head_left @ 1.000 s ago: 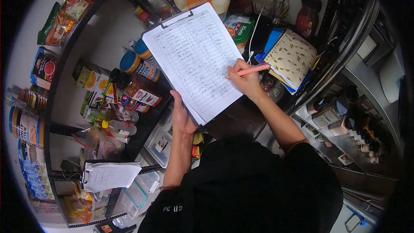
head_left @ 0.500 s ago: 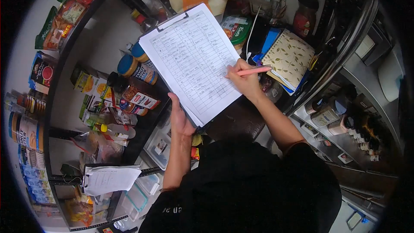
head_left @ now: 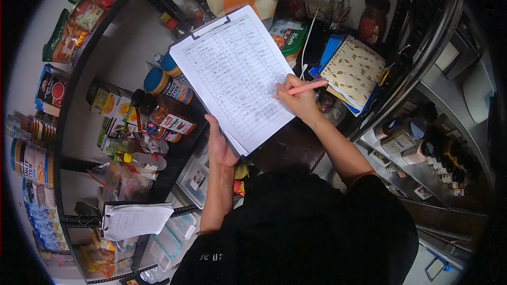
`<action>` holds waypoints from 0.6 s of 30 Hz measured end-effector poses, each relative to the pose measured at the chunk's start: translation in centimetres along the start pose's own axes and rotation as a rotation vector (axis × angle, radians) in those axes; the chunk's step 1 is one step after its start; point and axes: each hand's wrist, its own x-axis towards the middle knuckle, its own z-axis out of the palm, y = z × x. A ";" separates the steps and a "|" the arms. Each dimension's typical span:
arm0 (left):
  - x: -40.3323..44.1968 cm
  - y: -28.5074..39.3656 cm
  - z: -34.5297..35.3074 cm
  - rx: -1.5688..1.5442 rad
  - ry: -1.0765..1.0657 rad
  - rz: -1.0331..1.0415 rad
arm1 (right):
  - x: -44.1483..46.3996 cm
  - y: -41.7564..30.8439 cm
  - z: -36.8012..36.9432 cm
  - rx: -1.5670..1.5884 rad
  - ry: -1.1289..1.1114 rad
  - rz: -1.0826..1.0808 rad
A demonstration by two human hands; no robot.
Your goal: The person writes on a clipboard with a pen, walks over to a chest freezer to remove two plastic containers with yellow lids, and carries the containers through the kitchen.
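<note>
A clipboard with a clip (head_left: 211, 25) at its top end carries a printed table sheet (head_left: 232, 74) filled with handwriting. My left hand (head_left: 221, 145) grips the clipboard's lower left edge, thumb on top and the other fingers hidden beneath. Closed around a pink pen (head_left: 307, 87), my right hand (head_left: 298, 100) rests on the right side of the sheet. The pen's tip touches or hovers just over a lower row; I cannot tell which.
Shelves on the left hold peanut butter jars (head_left: 177, 89), a red pepper flakes jar (head_left: 171, 116) and several packets. A second clipboard (head_left: 137, 219) hangs below them. Right of the sheet lies a leaf-patterned notebook (head_left: 355, 68); spice bottles (head_left: 443, 163) line the right shelf.
My right hand and the pen have shifted slightly left and down on the sheet. My left hand keeps its hold on the clipboard.
</note>
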 end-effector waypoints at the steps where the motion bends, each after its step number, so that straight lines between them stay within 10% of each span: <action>1: -0.1 0.0 0.1 0.010 0.014 0.000 | 0.0 0.1 0.0 0.045 -0.013 0.013; 18: 0.0 -0.1 -0.1 0.029 0.004 0.010 | 0.2 0.1 -0.1 -0.006 -0.028 -0.061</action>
